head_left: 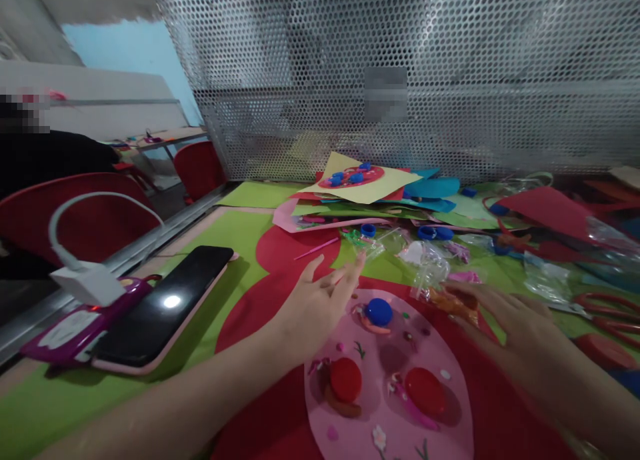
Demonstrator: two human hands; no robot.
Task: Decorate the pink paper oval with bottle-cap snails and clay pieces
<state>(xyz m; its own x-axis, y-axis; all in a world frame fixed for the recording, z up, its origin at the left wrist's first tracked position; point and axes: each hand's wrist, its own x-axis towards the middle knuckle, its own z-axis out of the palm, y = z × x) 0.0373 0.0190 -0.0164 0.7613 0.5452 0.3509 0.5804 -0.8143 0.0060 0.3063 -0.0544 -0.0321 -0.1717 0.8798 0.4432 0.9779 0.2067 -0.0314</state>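
Observation:
My left hand (320, 300) reaches forward over the red paper, fingers stretched out and apart, holding nothing, its tips near a small clear bag (367, 243). My right hand (505, 320) rests at the right with its fingers pinched on a small clear packet of orange bits (445, 300). Between my hands lies a pink oval paper (450, 413) with a blue bottle cap (379, 311), two red bottle caps (345, 379) (424, 391) and small decorations stuck on it.
A black phone (165, 307) and a purple power bank with white charger (85, 283) lie at the left. Stacked coloured papers with blue caps (350, 183) sit at the back before a perforated metal screen. Red scissors (605, 310) lie at the right. A person sits far left.

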